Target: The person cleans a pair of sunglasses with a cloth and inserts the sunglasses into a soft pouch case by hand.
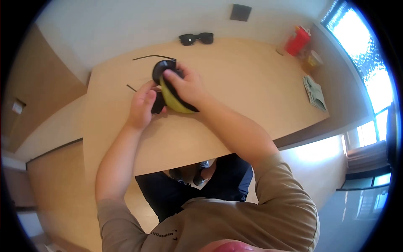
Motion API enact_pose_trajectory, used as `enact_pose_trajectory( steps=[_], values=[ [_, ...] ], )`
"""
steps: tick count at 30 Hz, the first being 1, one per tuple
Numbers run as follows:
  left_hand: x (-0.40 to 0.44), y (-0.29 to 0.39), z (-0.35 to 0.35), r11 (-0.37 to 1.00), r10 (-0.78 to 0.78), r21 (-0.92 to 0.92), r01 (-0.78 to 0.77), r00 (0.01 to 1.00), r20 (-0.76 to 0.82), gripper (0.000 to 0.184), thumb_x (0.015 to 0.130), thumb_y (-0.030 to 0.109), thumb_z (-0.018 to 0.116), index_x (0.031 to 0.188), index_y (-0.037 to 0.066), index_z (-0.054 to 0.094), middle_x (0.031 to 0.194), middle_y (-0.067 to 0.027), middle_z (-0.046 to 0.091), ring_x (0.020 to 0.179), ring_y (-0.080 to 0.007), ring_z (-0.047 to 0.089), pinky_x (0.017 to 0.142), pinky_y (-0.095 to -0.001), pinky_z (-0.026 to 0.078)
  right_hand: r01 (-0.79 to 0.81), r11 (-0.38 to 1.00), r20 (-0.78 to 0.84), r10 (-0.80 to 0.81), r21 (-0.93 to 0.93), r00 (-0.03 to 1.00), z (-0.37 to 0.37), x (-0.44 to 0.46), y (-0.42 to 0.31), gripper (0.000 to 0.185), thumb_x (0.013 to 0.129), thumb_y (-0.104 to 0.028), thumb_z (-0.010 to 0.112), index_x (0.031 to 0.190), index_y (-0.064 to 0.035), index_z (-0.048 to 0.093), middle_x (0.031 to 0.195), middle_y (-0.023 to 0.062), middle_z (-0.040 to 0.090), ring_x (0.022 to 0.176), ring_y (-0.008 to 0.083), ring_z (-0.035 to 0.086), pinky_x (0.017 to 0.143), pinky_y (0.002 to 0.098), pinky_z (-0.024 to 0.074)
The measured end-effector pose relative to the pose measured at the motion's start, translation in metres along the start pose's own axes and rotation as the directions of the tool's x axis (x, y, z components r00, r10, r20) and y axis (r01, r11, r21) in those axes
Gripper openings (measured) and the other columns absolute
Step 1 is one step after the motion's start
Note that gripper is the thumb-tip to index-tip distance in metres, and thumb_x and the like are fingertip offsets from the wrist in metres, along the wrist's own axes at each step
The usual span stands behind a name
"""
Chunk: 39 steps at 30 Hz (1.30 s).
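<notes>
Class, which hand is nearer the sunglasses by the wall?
Right. The right hand is in front of the sunglasses; the left hand is farther off, to the left and lower in the picture.

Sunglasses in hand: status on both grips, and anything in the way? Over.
Left grip closed on dark sunglasses. Right grip closed on yellow-green-and-black item, apparently against them. Second pair at far edge of table, apart from both grips; no obstruction seen.
</notes>
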<state>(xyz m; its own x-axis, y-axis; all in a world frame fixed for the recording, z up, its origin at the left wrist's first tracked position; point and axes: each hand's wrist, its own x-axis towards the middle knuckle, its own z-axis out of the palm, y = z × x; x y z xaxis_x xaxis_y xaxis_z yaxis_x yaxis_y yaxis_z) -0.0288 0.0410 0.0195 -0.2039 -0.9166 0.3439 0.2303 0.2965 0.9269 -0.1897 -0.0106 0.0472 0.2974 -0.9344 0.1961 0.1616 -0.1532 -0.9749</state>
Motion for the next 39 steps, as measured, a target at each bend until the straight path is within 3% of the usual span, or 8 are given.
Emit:
enact_pose_trajectory(
  steps=[6, 11, 18, 21, 24, 27, 30, 39],
  values=[
    [-0.001, 0.000, -0.001, 0.999, -0.018, 0.038, 0.016, 0.999, 0.041, 0.071, 0.090, 0.061, 0.050, 0.125, -0.001, 0.052, 0.083, -0.0046, 0.061, 0.060, -0.0098, 0.057, 0.054, -0.0213, 0.046, -0.059, 0.961, -0.006, 0.063, 0.268, 0.998, -0.002, 0.003, 0.003, 0.028, 0.088, -0.021, 0.068, 0.104, -0.0013, 0.057, 0.090, 0.0080, 0.066, 0.077, 0.0138, 0.063, 0.065, 0.0282, 0.0528],
    [-0.001, -0.004, -0.002, 0.998, -0.032, -0.050, 0.034, 0.999, 0.030, 0.081, 0.088, 0.069, 0.044, 0.124, -0.003, 0.052, 0.081, -0.0057, 0.060, 0.059, -0.0099, 0.056, 0.053, -0.0223, 0.046, 0.121, 0.975, -0.037, -0.130, -0.188, 0.991, 0.015, -0.013, -0.007, 0.028, 0.092, -0.024, 0.064, 0.108, -0.0026, 0.056, 0.091, 0.0073, 0.063, 0.083, 0.0133, 0.061, 0.072, 0.0282, 0.0514],
    [-0.004, 0.003, 0.001, 0.996, -0.050, 0.076, 0.045, 0.997, 0.058, 0.085, 0.086, 0.073, 0.044, 0.123, -0.004, 0.052, 0.081, -0.0059, 0.060, 0.059, -0.0102, 0.056, 0.053, -0.0231, 0.047, -0.061, 0.990, 0.008, 0.060, 0.131, 0.998, 0.005, -0.004, -0.005, 0.030, 0.097, -0.029, 0.055, 0.102, 0.0007, 0.058, 0.088, 0.0066, 0.064, 0.077, 0.0119, 0.060, 0.068, 0.0280, 0.0501],
    [-0.003, -0.001, -0.001, 0.995, 0.005, 0.097, -0.011, 0.998, 0.061, 0.085, 0.085, 0.073, 0.044, 0.122, -0.003, 0.053, 0.081, -0.0055, 0.060, 0.059, -0.0100, 0.056, 0.053, -0.0229, 0.046, 0.088, 0.947, -0.078, -0.118, -0.310, 0.990, 0.014, -0.012, -0.007, 0.031, 0.100, -0.029, 0.050, 0.099, 0.0011, 0.057, 0.085, 0.0058, 0.063, 0.074, 0.0116, 0.058, 0.068, 0.0281, 0.0500],
    [-0.002, 0.001, 0.000, 0.994, 0.011, 0.104, -0.019, 0.997, 0.074, 0.086, 0.085, 0.074, 0.043, 0.121, -0.002, 0.053, 0.081, -0.0054, 0.060, 0.059, -0.0098, 0.057, 0.052, -0.0225, 0.046, 0.094, 0.946, -0.138, -0.143, -0.311, 0.980, 0.018, -0.014, -0.007, 0.034, 0.102, -0.031, 0.044, 0.096, 0.0003, 0.058, 0.082, 0.0040, 0.061, 0.072, 0.0106, 0.056, 0.066, 0.0276, 0.0489],
    [-0.003, -0.002, -0.001, 0.987, -0.004, 0.158, -0.011, 0.995, 0.098, 0.086, 0.084, 0.075, 0.043, 0.121, -0.002, 0.052, 0.081, -0.0059, 0.060, 0.059, -0.0099, 0.057, 0.052, -0.0225, 0.046, -0.125, 0.989, -0.083, 0.132, 0.079, 0.988, 0.005, -0.004, -0.001, 0.047, 0.101, -0.041, 0.042, 0.092, 0.0002, 0.063, 0.082, 0.0075, 0.063, 0.072, 0.0157, 0.058, 0.066, 0.0309, 0.0489],
    [-0.004, -0.001, 0.000, 0.992, 0.019, 0.119, -0.030, 0.995, 0.095, 0.086, 0.084, 0.075, 0.042, 0.122, -0.001, 0.052, 0.081, -0.0063, 0.060, 0.059, -0.0099, 0.057, 0.052, -0.0219, 0.046, -0.061, 0.993, -0.037, 0.065, 0.103, 0.997, 0.003, -0.004, 0.003, 0.051, 0.101, -0.044, 0.040, 0.088, -0.0002, 0.063, 0.079, 0.0072, 0.063, 0.070, 0.0158, 0.058, 0.063, 0.0308, 0.0490],
    [-0.002, -0.006, 0.001, 0.998, 0.053, 0.032, -0.055, 0.997, 0.048, 0.091, 0.082, 0.079, 0.040, 0.122, -0.003, 0.050, 0.084, -0.0077, 0.060, 0.060, -0.0107, 0.057, 0.053, -0.0221, 0.046, 0.080, 0.991, 0.001, -0.081, -0.103, 0.997, 0.014, -0.016, -0.001, 0.024, 0.094, -0.024, 0.060, 0.106, -0.0036, 0.058, 0.094, 0.0051, 0.063, 0.080, 0.0129, 0.059, 0.069, 0.0286, 0.0512]
  ],
)
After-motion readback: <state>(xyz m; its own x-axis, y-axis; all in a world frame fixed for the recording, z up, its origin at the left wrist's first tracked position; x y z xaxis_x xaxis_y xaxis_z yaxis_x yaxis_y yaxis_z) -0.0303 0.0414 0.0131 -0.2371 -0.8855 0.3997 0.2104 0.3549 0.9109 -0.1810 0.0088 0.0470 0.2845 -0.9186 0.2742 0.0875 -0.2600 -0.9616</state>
